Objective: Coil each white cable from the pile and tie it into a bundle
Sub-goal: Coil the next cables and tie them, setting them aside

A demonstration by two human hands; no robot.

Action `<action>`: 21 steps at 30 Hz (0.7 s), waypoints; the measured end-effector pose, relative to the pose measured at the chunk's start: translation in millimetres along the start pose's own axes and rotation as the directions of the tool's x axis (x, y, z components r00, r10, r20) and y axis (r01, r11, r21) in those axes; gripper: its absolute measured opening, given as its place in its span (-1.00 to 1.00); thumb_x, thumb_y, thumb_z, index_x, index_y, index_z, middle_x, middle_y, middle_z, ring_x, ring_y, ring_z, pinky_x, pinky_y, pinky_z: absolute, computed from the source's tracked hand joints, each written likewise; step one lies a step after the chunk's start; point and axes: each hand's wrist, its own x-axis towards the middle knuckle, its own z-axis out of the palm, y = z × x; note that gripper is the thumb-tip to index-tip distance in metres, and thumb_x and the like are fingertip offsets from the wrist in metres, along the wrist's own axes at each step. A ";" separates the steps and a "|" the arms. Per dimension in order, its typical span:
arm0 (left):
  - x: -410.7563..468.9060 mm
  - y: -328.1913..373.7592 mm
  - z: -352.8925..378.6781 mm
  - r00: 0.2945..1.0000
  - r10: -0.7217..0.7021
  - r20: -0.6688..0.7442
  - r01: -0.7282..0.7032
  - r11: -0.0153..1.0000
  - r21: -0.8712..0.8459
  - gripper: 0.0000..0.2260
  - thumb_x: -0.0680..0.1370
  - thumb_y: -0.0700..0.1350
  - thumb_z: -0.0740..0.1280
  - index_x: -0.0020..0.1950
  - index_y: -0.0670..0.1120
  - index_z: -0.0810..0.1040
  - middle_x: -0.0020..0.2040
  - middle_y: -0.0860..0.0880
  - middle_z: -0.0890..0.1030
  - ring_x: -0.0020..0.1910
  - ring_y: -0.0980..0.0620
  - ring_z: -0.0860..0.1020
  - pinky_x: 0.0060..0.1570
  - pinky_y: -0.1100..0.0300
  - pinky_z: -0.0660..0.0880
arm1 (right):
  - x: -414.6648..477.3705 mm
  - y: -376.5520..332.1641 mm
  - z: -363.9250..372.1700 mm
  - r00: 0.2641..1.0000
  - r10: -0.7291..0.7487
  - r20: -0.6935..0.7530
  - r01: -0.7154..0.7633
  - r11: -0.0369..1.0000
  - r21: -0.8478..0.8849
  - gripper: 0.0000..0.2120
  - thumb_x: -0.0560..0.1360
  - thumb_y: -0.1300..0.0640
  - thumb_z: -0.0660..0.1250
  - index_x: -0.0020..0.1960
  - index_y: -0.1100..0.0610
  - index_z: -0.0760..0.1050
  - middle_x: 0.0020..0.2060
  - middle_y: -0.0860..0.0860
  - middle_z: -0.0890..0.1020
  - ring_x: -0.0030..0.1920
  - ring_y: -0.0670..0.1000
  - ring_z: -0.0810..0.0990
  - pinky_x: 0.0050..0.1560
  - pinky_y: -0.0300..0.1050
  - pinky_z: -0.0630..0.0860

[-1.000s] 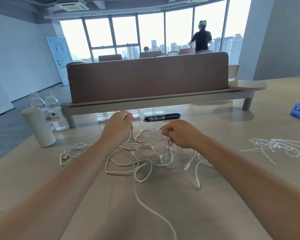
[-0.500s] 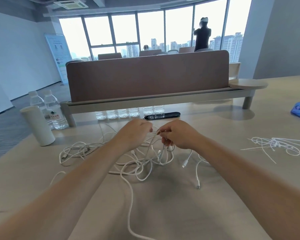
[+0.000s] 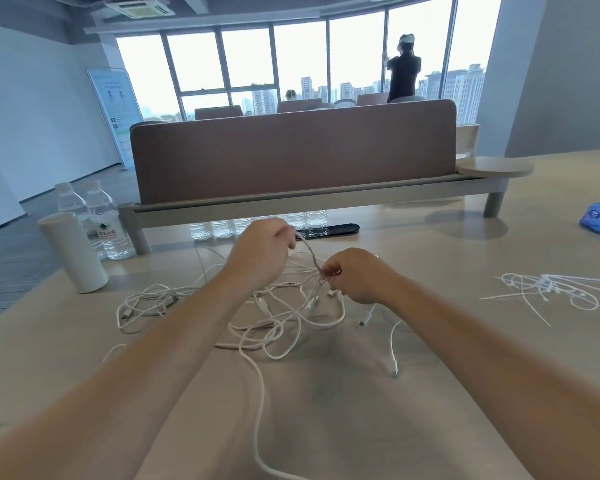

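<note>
The left hand has lifted up and away from the right hand, so a short stretch of thin white charging cable now runs taut between them. Both hands pinch that cable with curled fingers. Below them, the tangled pile of white cables lies on the pale wooden table. A loose heap of white zip ties lies well to the right. At the left, a white cylindrical container stands beside clear plastic water bottles.
</note>
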 end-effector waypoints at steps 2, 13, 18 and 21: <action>4.8 4.9 -10.3 0.997 -0.013 -0.074 0.008 0.998 -0.068 -0.71 0.67 -0.12 0.18 -0.21 -0.10 0.52 -0.41 0.00 0.44 -0.57 0.15 0.28 -0.44 0.20 0.20 | 1.2 4.4 4.4 1.000 0.004 -0.004 -0.005 0.998 -0.064 -0.80 0.54 0.10 0.29 0.06 -0.11 0.64 -0.01 -0.15 0.67 0.07 -0.01 0.59 0.28 0.03 0.44; 11.8 12.0 -35.5 0.996 0.023 -0.088 -0.045 0.966 -0.256 -0.71 0.69 -0.10 0.18 -0.16 -0.14 0.56 -0.54 0.13 0.35 -0.49 0.08 0.27 -0.42 0.19 0.23 | -9.7 12.4 7.2 1.000 -0.021 -0.016 0.024 0.968 0.248 -0.89 0.48 0.03 0.45 -0.01 -0.01 0.66 -0.20 -0.15 0.58 -0.04 0.00 0.61 -0.03 -0.15 0.52; 9.0 24.4 -34.2 0.993 0.082 -0.083 -0.102 0.955 -0.280 -0.71 0.70 -0.11 0.15 -0.15 -0.13 0.55 -0.55 0.13 0.35 -0.50 0.10 0.29 -0.40 0.16 0.28 | -11.6 -2.8 8.6 0.991 -0.130 -0.043 0.136 0.972 0.191 -0.60 0.42 -0.05 0.54 0.21 -0.01 0.57 0.05 -0.08 0.57 -0.02 -0.05 0.54 0.00 -0.15 0.46; 9.1 29.2 -37.4 0.990 0.079 -0.117 -0.112 0.942 -0.315 -0.70 0.70 -0.13 0.15 -0.16 -0.15 0.53 -0.55 0.13 0.35 -0.52 0.11 0.28 -0.43 0.19 0.28 | -7.8 -4.3 14.5 0.989 -0.144 0.030 0.143 0.989 0.022 -0.76 0.50 0.01 0.45 0.15 0.01 0.63 0.11 -0.03 0.60 0.01 0.01 0.57 0.02 -0.13 0.48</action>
